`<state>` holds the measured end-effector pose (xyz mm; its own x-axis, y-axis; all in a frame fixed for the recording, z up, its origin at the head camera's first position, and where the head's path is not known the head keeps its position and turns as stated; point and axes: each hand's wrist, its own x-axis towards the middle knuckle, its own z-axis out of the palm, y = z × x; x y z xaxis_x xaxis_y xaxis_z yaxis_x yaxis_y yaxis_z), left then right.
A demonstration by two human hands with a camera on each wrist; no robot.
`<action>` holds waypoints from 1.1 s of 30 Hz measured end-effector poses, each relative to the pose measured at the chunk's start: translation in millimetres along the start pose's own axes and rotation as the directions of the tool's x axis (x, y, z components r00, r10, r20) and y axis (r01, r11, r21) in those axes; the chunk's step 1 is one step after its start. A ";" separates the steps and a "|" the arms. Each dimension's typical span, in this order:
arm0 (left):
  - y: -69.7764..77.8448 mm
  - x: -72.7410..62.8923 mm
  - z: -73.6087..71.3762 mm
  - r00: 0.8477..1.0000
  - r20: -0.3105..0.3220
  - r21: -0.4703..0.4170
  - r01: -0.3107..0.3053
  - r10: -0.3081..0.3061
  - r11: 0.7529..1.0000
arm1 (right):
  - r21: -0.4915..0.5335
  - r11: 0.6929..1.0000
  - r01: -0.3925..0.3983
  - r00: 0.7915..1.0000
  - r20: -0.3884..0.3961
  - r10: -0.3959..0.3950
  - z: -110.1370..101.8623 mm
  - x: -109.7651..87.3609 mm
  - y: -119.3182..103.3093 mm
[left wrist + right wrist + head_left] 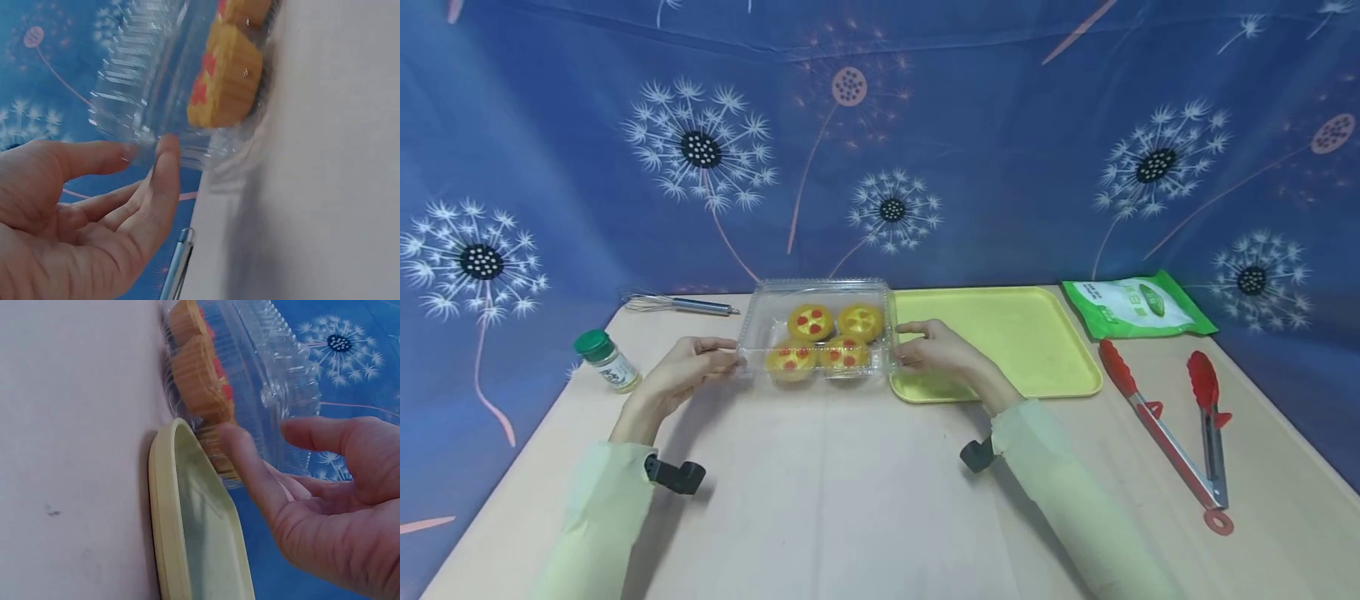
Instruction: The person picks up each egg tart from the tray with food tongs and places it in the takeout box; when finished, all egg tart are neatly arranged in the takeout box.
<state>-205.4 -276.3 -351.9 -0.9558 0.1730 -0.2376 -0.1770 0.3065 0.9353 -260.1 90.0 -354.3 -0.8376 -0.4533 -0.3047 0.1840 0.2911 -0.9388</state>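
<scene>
A clear plastic clamshell box [752,333] with a ridged lid stands at the back of the table, left of centre. Inside it sit several yellow cupcakes [811,322], most with red spots on top; their fluted sides show in the left wrist view. At the box's left end, my left hand [688,371] pinches its edge between thumb and fingers. My right hand [943,354] grips the opposite end the same way, its forearm crossing the near left corner of a yellow tray [1000,342]. The tray lies right beside the box.
A whisk [681,305] and a green-capped seasoning jar [608,360] are on the left. Right of the tray lie a green and white packet [1138,307] and spread red-tipped tongs [1176,450]. A blue dandelion-print cloth [985,167] hangs behind the table.
</scene>
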 end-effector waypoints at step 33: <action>-14.2 -13.3 21.8 1.000 -0.014 -0.375 0.021 -0.028 0.927 | 0.289 0.956 -0.050 0.993 0.113 0.017 15.1 -15.7 25.1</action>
<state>-185.0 -262.6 -367.7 -0.9536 0.1516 -0.2601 -0.2720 -0.0636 0.9602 -234.6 91.8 -375.6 -0.7706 -0.5409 -0.3371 0.3659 0.0575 -0.9289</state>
